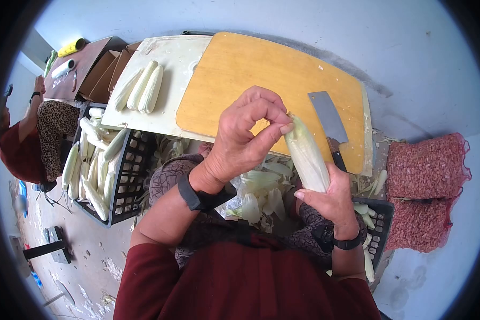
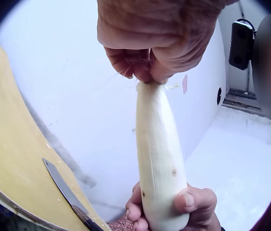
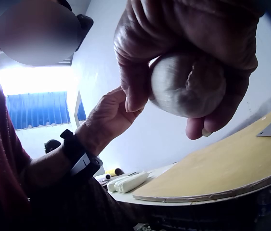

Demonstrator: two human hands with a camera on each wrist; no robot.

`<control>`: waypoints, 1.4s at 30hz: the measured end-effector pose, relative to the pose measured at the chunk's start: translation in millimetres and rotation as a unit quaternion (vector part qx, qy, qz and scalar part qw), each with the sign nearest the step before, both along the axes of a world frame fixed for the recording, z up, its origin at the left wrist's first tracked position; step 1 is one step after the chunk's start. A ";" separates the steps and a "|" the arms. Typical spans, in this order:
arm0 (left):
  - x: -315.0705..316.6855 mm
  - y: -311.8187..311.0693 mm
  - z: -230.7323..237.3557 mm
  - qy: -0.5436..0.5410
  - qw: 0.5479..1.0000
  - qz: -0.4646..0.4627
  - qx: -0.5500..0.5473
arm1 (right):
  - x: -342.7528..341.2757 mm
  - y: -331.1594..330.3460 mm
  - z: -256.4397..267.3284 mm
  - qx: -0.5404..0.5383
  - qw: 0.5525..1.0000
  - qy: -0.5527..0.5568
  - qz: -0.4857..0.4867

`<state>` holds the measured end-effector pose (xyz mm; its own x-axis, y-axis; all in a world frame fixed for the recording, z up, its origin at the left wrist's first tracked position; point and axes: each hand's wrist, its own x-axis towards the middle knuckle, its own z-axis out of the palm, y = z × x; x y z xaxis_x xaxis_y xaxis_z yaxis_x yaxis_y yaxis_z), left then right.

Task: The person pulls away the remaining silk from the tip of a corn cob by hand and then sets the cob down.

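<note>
An ear of corn in pale husk (image 1: 307, 154) is held tilted above the near edge of the yellow board, its tip toward my left side. My right hand (image 1: 330, 196) grips its lower end, thumb on one side and fingers round the other. The stem end (image 3: 188, 86) faces the right wrist camera. At the tip, my left hand (image 1: 252, 125) pinches with thumb and fingertips, and fine silk strands stick out there in the left wrist view. Two small dark spots mark the husk (image 2: 160, 144).
A cleaver (image 1: 329, 118) lies on the yellow board (image 1: 240, 69). Three husked-in ears (image 1: 140, 89) rest on the white tabletop. A black crate (image 1: 124, 181) of ears stands left, another crate (image 1: 380, 240) right, near red mesh sacks (image 1: 424, 192). Another person (image 1: 29, 136) is far left.
</note>
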<state>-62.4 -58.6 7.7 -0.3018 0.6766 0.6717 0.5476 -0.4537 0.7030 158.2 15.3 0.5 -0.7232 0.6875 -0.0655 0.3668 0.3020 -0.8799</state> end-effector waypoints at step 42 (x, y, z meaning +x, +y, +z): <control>-24.0 -4.4 5.0 -0.359 0.926 -0.100 0.055 | 1.8 0.7 -0.6 -0.020 0.999 -0.025 0.027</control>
